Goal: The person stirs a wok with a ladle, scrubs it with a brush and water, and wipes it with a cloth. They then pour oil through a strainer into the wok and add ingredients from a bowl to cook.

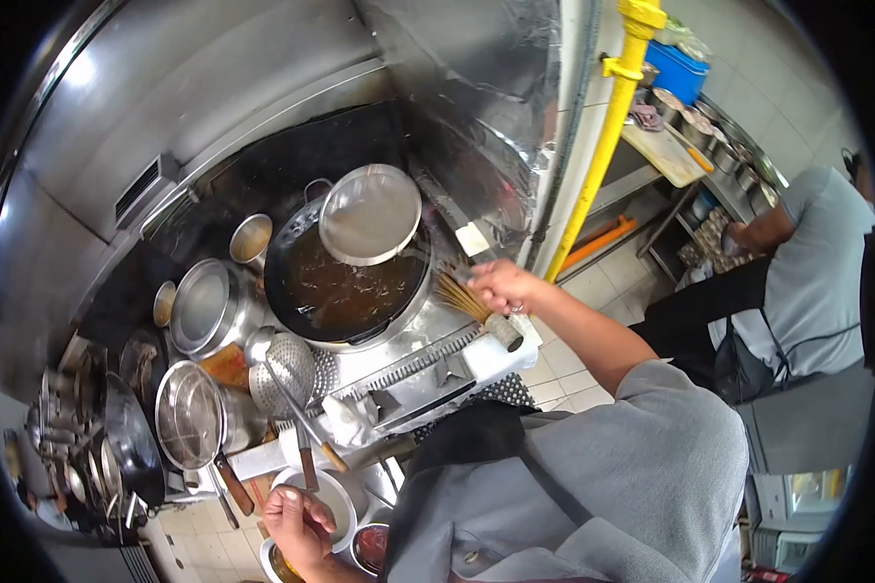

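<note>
Head view: the right hand (501, 287) appears clenched around the handle of a round strainer (370, 215), which sits over the far side of a wok (399, 316) of brown liquid; the long handle likely keeps skin away from heat. A bamboo brush (465, 297) crowds that hand's underside. The left hand (297, 525) curls loosely beside a bowl (340, 496), its grasp impossible to tell, with little room before the knife handle (308, 468). Open space lies above the wok.
</note>
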`<state>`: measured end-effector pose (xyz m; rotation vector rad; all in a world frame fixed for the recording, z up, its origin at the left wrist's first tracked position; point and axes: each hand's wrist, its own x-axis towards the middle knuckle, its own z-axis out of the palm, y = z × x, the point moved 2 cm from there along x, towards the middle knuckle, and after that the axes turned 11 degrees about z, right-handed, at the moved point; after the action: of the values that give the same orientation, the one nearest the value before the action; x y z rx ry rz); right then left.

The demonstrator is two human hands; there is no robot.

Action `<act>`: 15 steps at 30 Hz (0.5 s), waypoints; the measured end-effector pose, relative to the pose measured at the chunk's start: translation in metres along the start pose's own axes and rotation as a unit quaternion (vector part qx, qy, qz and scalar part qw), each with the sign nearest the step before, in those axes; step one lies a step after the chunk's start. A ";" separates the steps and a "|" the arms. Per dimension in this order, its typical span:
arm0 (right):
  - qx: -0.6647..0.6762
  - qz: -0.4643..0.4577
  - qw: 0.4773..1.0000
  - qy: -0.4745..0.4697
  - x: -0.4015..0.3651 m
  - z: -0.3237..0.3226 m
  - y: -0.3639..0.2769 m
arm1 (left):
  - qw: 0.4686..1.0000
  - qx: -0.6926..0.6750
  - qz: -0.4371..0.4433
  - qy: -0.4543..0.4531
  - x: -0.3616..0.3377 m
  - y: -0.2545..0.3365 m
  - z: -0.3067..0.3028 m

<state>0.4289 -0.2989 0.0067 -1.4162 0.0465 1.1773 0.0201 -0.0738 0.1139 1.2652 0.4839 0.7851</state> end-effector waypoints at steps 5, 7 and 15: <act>-0.381 -0.206 0.846 0.310 0.006 -0.015 -0.062 | 1.000 -0.001 -0.005 0.029 -0.009 0.000 -0.005; -0.449 -0.199 0.775 0.397 0.021 -0.017 -0.058 | 1.000 -0.004 -0.002 0.021 -0.011 -0.002 -0.007; -0.471 -0.251 0.710 0.460 0.048 -0.009 -0.033 | 0.996 0.009 -0.002 0.088 -0.031 0.001 -0.030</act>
<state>0.4789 -0.2688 -0.0025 -2.5968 -0.2738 -0.1696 -0.0221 -0.0776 0.1046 1.2163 0.6378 0.8948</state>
